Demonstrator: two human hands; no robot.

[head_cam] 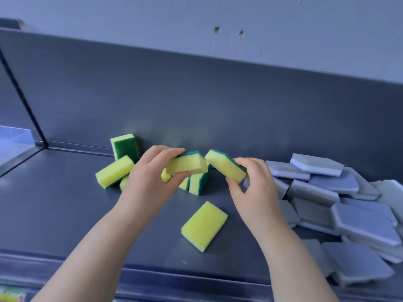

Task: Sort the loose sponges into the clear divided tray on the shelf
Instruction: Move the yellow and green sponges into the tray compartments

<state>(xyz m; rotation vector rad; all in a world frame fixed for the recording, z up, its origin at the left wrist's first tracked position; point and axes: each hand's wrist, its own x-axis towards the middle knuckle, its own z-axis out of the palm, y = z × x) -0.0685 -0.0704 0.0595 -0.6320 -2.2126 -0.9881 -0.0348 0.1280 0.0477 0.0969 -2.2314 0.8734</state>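
My left hand (148, 179) grips a yellow sponge with a green scouring side (187, 165), lifted above the dark shelf. My right hand (255, 188) pinches a second yellow-green sponge (224, 165) just to the right of it, their ends nearly touching. Several more yellow-green sponges lie loose: one flat in front (204, 225), one upright against the back panel (124, 147), one leaning at the left (114, 172), others standing behind my left hand (198, 182). A corner of the clear tray (15, 140) shows at the far left, past a divider.
A pile of grey and pale blue sponges (340, 203) covers the right side of the shelf. The dark back panel (196, 101) rises behind the sponges. A black upright divider (26, 101) separates this bay from the left one. The shelf's front lip (174, 277) runs below my forearms.
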